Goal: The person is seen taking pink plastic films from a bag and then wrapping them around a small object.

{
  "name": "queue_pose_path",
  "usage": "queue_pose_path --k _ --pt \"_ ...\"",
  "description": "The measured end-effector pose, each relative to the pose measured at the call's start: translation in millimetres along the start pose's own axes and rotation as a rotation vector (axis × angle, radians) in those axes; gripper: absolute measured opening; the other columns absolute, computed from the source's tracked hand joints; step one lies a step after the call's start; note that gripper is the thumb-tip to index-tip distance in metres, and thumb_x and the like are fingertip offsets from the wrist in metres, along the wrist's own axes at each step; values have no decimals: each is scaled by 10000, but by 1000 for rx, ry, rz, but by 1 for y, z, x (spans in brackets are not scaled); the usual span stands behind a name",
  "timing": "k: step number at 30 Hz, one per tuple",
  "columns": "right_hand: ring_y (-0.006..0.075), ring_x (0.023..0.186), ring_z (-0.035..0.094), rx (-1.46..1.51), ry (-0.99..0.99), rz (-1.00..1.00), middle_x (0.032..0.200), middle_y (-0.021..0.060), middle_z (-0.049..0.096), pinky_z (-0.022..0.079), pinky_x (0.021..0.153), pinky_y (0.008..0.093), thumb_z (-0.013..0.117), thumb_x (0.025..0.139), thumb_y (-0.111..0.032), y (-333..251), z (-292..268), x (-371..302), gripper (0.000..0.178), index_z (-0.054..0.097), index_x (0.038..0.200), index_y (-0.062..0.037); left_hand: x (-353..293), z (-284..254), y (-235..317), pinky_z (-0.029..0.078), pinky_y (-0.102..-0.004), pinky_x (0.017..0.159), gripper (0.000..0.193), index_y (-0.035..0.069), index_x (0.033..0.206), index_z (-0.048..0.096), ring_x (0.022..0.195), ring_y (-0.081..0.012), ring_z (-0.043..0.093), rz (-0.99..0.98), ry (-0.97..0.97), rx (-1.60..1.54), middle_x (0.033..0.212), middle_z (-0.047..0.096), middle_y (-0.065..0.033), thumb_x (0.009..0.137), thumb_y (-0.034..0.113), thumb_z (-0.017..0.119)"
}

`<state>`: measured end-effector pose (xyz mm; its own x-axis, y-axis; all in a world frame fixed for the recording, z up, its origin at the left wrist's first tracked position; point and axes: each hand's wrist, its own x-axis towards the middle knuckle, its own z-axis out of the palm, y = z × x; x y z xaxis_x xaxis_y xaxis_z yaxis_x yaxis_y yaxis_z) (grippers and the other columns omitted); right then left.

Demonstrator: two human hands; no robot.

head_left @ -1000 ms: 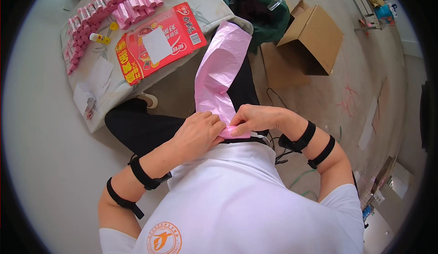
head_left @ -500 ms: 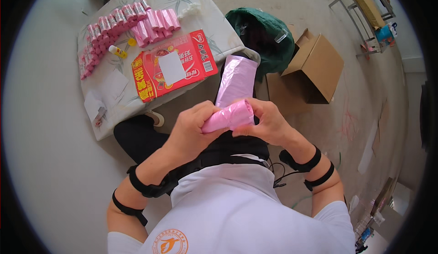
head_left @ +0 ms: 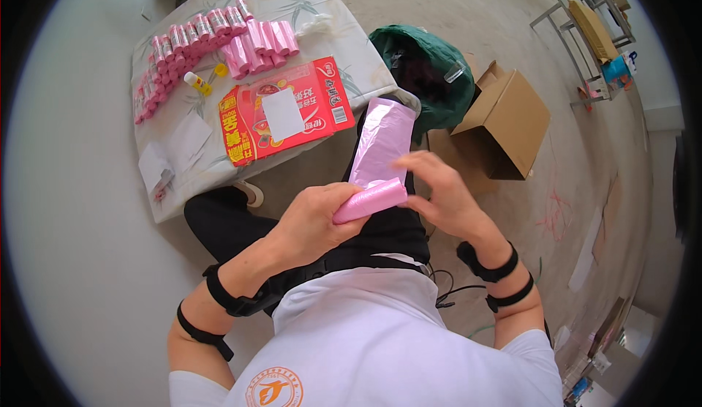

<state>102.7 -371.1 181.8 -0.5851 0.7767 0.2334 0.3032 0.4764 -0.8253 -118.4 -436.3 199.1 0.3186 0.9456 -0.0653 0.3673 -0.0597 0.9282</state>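
One pink roll (head_left: 371,201), which I see pinched by the left hand (head_left: 316,218), points lengthwise toward the nearby right hand (head_left: 446,196), whose fingers are spread.

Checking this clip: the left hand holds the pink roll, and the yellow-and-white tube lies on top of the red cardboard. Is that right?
Not quite. The head view shows the yellow-and-white tube lying on the cloth-covered table, beside the red cardboard. The left hand does hold the pink roll.
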Motion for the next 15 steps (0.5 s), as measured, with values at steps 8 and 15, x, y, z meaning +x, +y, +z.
queue_pose_path --k 8,15 --pt "315 811 607 -168 -159 -310 897 120 610 501 720 373 718 758 -84 -46 -22 38 260 623 986 -3 26 -21 18 483 -387 668 218 7 913 617 731 -345 600 19 -91 93 847 607 -164 716 74 685" --pt "137 780 610 87 -269 271 878 69 638 508 703 279 685 819 -54 -41 -35 58 217 627 1013 25 38 -25 13 502 -368 695 445 31 1042 573 856 -275 614 495 275 912 933 570 -113 656 136 767"
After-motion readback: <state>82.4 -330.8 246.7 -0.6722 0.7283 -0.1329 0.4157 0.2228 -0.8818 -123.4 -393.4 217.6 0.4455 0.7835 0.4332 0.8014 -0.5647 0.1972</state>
